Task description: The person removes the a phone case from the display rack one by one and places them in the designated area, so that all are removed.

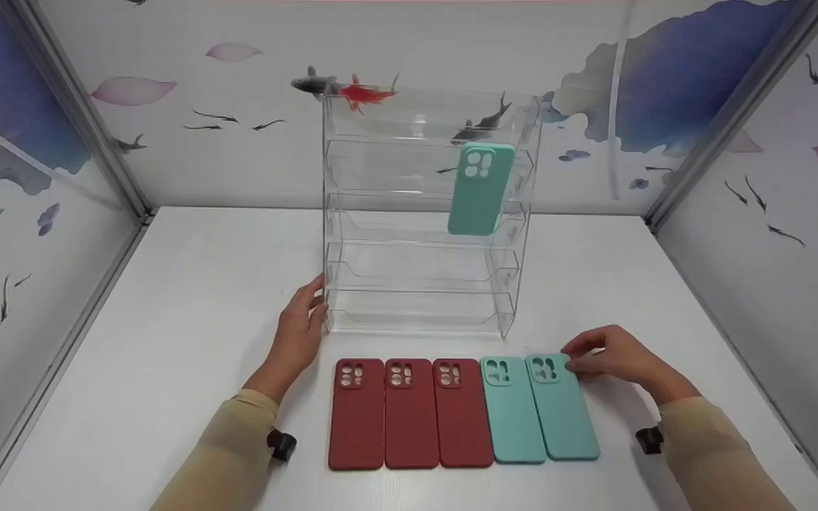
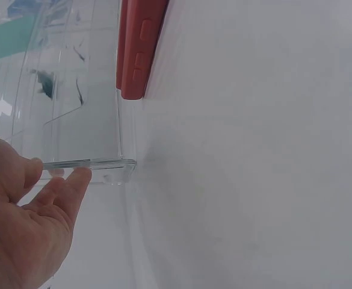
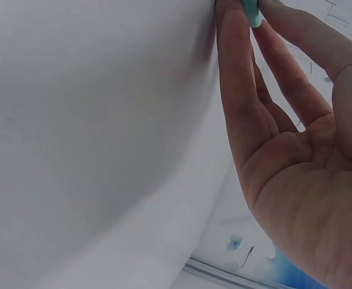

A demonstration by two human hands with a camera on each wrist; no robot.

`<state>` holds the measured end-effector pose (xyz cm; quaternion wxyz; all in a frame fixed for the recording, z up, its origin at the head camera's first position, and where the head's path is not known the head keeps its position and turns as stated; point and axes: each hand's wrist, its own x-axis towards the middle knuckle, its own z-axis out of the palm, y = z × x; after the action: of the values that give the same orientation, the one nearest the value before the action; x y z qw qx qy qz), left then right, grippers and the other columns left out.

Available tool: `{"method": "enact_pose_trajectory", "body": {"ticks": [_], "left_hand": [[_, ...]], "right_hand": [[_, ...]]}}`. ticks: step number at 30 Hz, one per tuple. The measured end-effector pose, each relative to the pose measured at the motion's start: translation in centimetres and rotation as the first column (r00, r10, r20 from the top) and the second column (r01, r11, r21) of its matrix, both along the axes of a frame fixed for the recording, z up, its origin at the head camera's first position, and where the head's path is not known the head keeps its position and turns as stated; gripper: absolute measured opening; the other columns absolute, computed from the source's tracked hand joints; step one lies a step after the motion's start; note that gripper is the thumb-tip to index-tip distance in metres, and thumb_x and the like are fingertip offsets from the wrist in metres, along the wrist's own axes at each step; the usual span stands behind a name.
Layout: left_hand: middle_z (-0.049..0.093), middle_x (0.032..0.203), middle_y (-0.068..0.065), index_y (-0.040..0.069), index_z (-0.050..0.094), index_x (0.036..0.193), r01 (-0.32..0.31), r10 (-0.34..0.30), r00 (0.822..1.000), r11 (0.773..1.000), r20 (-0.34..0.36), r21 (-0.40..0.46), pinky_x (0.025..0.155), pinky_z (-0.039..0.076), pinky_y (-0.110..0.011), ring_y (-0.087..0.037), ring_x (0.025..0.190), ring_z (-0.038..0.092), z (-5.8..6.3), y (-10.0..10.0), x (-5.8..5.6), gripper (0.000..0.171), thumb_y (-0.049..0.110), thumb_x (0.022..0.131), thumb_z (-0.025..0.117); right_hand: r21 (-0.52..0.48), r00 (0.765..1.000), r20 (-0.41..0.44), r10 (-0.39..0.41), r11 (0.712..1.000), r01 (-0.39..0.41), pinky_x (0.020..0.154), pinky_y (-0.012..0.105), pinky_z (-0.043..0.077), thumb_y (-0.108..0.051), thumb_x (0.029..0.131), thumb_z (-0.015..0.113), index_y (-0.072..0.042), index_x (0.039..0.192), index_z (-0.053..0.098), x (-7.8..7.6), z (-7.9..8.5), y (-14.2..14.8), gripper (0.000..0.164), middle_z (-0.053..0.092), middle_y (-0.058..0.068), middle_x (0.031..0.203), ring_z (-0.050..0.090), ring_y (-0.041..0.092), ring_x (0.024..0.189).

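A clear acrylic tiered rack (image 1: 416,326) stands on the table, with a teal phone case (image 1: 480,195) leaning upright at its upper right. At the rack's lower left side, my left hand (image 1: 299,333) grips the side panel; thumb and fingers meet its edge in the left wrist view. Three red phone cases (image 1: 410,426) and two teal phone cases (image 1: 515,422) lie in a row in front of the rack. My right hand (image 1: 615,355) pinches the top right corner of the rightmost teal case (image 1: 569,426), whose tip shows in the right wrist view.
White panels (image 1: 238,156) printed with fish and petals enclose the back and sides of the white table (image 1: 224,241). Metal frame posts (image 1: 743,113) stand at the back corners. The rack's tiers rise close behind the row of cases.
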<state>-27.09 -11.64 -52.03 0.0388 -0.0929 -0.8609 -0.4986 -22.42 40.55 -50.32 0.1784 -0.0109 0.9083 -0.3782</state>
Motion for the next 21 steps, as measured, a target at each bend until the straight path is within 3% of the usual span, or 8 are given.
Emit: {"method": "enact_pose_trajectory", "body": {"ticks": [9, 21], "left_hand": [[0.044, 0.158, -0.016, 0.008, 0.033, 0.161, -0.01, 0.01, 1.0, 1.0, -0.001, 0.008, 0.121, 0.045, -0.047, -0.037, 0.14, 0.052, 0.0, -0.1, 0.0, 0.053, 0.01, 0.11, 0.047], [0.043, 0.159, -0.013, 0.011, 0.031, 0.162, -0.007, 0.007, 1.0, 1.0, 0.0, 0.016, 0.121, 0.045, -0.047, -0.034, 0.141, 0.052, -0.1, 0.1, 0.0, 0.054, 0.012, 0.111, 0.047]], "right_hand": [[0.119, 1.0, -0.027, 0.005, 0.993, -0.002, 0.077, 0.027, 0.058, -0.024, 0.088, 0.083, -0.013, 0.11, 0.079, -0.2, 0.4, -1.0, 0.025, 0.073, 0.005, 0.107, 0.064, 0.021, 0.095], [0.128, 0.99, -0.135, 0.035, 0.992, -0.017, 0.076, 0.031, 0.065, -0.013, 0.091, 0.079, -0.004, 0.118, 0.073, -1.1, 2.5, -2.4, 0.029, 0.072, 0.011, 0.106, 0.071, 0.021, 0.088]]}}
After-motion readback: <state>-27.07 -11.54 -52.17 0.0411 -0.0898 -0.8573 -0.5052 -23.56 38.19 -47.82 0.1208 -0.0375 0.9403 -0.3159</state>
